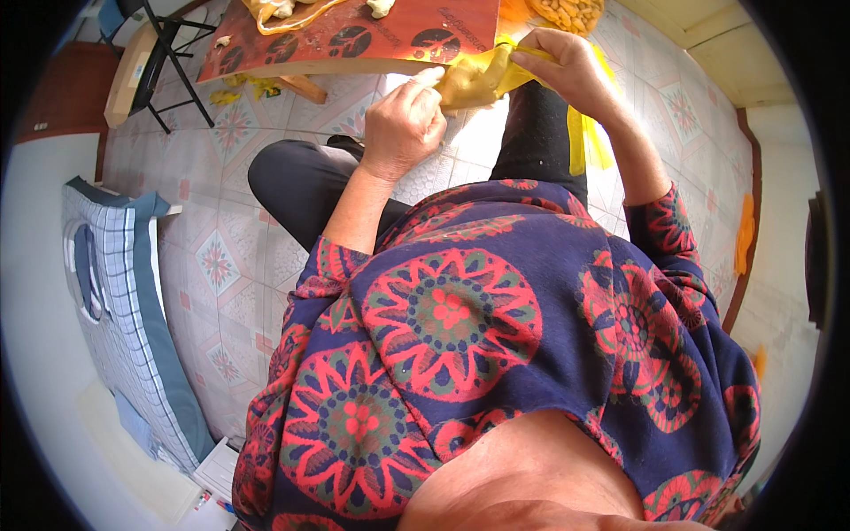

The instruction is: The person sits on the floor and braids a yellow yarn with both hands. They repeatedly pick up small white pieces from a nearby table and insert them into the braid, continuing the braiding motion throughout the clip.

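Note:
A thin yellow plastic bag (475, 79) hangs in front of the table edge, with brownish lumps showing through it. My right hand (571, 73) pinches the gathered upper right part of this bag between thumb and fingers. At the bag's left end my left hand (405, 123) has its fingers curled in, fingertips on the plastic; its exact grip is partly hidden. More loose yellow plastic (591, 139) trails below my right hand, over my dark trouser leg.
A red-brown printed board tabletop (392, 40) bears an open orange bag (279, 20) with pale knobbly pieces and a loose pale piece (380, 6). An orange mesh bag (571, 14) of tan pieces lies beyond. A black-framed folding chair (169, 60) stands left; yellow scraps (249, 87) lie beneath the table.

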Available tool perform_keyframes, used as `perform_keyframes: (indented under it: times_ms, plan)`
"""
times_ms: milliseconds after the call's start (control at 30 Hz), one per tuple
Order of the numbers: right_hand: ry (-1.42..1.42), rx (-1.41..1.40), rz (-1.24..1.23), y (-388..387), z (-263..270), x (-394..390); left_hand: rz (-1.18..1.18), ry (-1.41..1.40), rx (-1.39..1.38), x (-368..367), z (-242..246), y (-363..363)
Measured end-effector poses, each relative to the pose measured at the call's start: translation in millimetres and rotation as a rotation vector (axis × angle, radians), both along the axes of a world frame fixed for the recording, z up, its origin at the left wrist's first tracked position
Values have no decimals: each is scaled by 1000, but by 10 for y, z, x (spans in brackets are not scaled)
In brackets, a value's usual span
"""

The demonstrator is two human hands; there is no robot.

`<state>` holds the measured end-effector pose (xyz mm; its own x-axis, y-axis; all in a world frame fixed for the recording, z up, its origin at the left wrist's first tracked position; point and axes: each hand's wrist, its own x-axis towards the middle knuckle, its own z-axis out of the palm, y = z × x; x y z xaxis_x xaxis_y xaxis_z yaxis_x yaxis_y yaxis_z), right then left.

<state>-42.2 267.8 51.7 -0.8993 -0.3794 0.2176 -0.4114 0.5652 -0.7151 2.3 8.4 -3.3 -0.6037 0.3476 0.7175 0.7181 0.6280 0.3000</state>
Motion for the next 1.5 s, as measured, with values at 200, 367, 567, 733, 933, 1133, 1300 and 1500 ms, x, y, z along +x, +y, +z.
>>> perform_keyframes:
  times_ms: [200,367,567,733,933,1133,1300,1500]
  plan:
    - [79,-37,30,-201,98,193,-89,-282,86,41,-128,-19]
    - [32,28,78,-250,60,305,-57,-394,211,4,-266,-159]
    - [-236,-190,247,-290,169,287,-137,-585,336,53,-338,-147]
    - [-377,-218,267,-247,32,204,-433,-979,789,11,14,-126]
    - [-374,-284,284,-379,-7,230,-393,-1147,422,27,88,51]
    - [-207,-290,277,-348,220,181,-52,-290,192,10,51,-10]
    - [27,-100,217,-339,547,185,-239,-1326,856,125,109,-241]
    - [492,213,411,-640,515,483,-630,-1741,1647,13,285,27]
